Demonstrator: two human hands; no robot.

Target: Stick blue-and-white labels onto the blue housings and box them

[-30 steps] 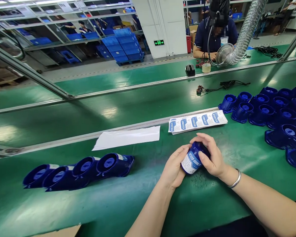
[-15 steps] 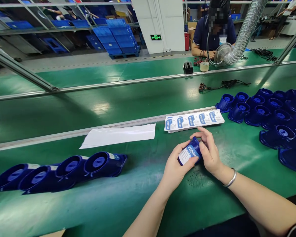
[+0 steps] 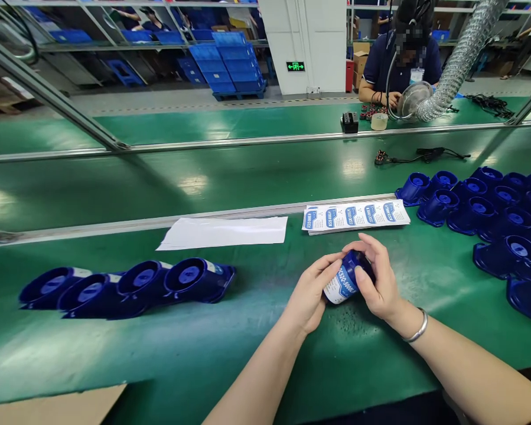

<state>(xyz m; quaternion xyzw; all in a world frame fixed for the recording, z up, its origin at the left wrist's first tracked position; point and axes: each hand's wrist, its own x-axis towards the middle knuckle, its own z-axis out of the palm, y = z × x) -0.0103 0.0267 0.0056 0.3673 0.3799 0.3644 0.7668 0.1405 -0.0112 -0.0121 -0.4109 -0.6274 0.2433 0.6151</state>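
Between my two hands is a dark blue plastic housing with a blue and white label on its side. My left hand grips it from the left, thumb along the label's edge. On the other side my right hand wraps round it, thumb bent against the blue surface. Beyond the hands lies a stack of printed label sheets. A white paper strip lies to the left of that stack.
Labelled blue housings form a row at the left, and several more crowd the right. Black cables lie across the metal rail. A person sits opposite beside a flexible duct. Cardboard is at the lower left.
The view has shifted, bringing more cardboard into sight. The housing has turned in my hands, and my left thumb has moved up the label, uncovering more of its print.
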